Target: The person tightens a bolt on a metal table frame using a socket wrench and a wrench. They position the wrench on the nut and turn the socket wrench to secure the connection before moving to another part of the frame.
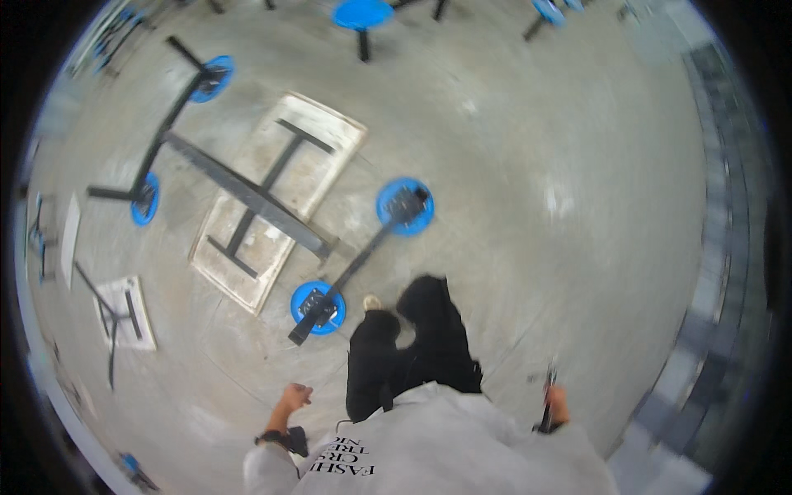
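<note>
My left hand point(298, 395) hangs low over the floor, its fingers curled, with nothing visible in them. A dark band circles that wrist. At the lower right, my right hand point(558, 404) is closed around a slim dark and silvery metal tool point(550, 378) that points away from me; its kind is too blurred to make out. Ahead to the left lies an upturned table with a worn white top point(318, 111) and a dark metal frame point(247, 194). Blue round seats point(405, 206) are fixed to the frame's ends, undersides up. Neither hand touches it.
A nearer blue seat point(318, 308) lies just ahead of my legs point(417, 346). Another upturned white tabletop point(130, 313) with dark legs is at the left. More blue seats point(363, 13) stand at the far side. Grey stacked material point(705, 322) lines the right edge of the concrete floor.
</note>
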A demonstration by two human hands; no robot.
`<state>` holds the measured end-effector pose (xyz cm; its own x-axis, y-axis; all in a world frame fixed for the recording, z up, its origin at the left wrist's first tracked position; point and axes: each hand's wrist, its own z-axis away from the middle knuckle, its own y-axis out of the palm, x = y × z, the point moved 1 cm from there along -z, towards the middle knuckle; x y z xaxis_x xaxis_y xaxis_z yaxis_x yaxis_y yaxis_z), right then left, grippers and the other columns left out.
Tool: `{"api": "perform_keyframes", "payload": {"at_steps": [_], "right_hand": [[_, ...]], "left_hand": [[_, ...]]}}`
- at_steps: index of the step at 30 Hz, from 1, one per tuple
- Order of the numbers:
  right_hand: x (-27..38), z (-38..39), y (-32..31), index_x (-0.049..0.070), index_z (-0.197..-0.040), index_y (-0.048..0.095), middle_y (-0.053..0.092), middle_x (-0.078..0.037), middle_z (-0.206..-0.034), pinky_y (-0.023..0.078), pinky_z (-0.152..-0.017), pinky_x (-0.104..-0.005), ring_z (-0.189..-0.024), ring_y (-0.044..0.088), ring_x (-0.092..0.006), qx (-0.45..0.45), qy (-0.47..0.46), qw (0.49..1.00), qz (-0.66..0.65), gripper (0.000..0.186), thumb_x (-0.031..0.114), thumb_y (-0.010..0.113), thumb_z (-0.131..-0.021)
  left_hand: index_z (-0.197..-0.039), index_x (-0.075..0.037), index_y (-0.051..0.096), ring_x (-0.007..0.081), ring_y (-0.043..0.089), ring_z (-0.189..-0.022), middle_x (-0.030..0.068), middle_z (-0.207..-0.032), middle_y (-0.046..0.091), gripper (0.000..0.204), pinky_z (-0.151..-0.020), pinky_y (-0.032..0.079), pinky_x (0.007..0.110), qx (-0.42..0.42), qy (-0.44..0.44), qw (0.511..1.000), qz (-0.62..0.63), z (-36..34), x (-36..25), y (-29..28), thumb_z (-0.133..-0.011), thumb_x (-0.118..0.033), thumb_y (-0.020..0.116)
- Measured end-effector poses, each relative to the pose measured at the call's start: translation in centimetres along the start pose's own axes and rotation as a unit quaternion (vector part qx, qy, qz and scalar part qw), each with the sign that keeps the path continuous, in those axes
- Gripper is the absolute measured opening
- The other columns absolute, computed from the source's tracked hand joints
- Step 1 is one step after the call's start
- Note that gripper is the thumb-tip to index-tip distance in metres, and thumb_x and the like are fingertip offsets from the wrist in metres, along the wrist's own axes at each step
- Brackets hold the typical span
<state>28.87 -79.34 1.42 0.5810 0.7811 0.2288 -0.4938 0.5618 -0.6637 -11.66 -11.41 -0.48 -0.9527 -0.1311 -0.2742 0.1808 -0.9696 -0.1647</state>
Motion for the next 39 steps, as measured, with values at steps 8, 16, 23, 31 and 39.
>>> {"api": "perform_keyframes", "payload": {"at_steps": [8, 16, 23, 31, 39], "right_hand": [[9.0, 5.5, -3.1, 0.005, -0.064, 0.057, 0.051, -0.009, -0.05, 0.042, -0.039, -0.0366, -0.042, 0.052, -0.0212, 0.048, 0.033, 0.998, 0.035, 0.031, 0.03, 0.059, -0.082], [25.3, -8.5, -5.8, 0.002, -0.065, 0.057, 0.052, -0.011, -0.052, 0.043, -0.041, -0.0376, -0.043, 0.053, -0.0231, 0.138, -0.091, 0.965, 0.202, 0.029, 0.027, 0.06, -0.079], [43.4, -19.1, -8.1, -0.001, -0.066, 0.058, 0.054, -0.012, -0.054, 0.043, -0.043, -0.0384, -0.044, 0.054, -0.0248, 0.166, -0.198, 0.883, 0.393, 0.027, 0.024, 0.061, -0.076], [56.8, -12.4, 6.4, 0.0, -0.074, 0.058, 0.052, -0.008, -0.058, 0.04, -0.041, -0.0345, -0.045, 0.051, -0.0201, 0.308, -0.395, 0.745, 0.441, 0.023, 0.022, 0.061, -0.078], [51.0, 7.5, 25.1, 0.004, -0.068, 0.059, 0.054, -0.008, -0.053, 0.041, -0.043, -0.0322, -0.039, 0.049, -0.0174, 0.348, -0.438, 0.638, 0.53, 0.022, 0.021, 0.057, -0.082]], "left_hand": [[-0.067, 0.001, 0.062, 0.0327, 0.062, -0.06, 0.0184, -0.065, 0.061, 0.034, -0.062, 0.049, 0.041, -0.161, 0.299, 0.935, -0.103, -8.3, -18.6, 0.3, -0.082, -0.026, 0.049], [-0.1, -0.004, 0.059, 0.0315, 0.062, -0.079, 0.0147, -0.086, 0.064, 0.031, -0.071, 0.049, 0.041, -0.136, 0.397, 0.907, -0.04, -8.8, -36.2, 8.5, -0.073, -0.018, 0.058], [-0.083, -0.003, 0.063, 0.0287, 0.063, -0.07, 0.0143, -0.073, 0.064, 0.021, -0.066, 0.049, 0.039, -0.318, 0.231, 0.907, 0.152, -2.1, -26.5, 17.2, -0.074, -0.022, 0.058], [-0.064, 0.004, 0.06, 0.0211, 0.063, -0.05, 0.0117, -0.052, 0.057, 0.04, -0.048, 0.047, 0.035, -0.325, -0.012, 0.871, 0.368, 6.1, -11.1, 29.5, -0.085, -0.029, 0.055], [-0.073, 0.005, 0.058, 0.0174, 0.051, -0.042, 0.008, -0.049, 0.047, 0.032, -0.046, 0.046, 0.032, -0.443, -0.089, 0.65, 0.61, 11.5, 4.4, 40.8, -0.086, -0.023, 0.051]]}}
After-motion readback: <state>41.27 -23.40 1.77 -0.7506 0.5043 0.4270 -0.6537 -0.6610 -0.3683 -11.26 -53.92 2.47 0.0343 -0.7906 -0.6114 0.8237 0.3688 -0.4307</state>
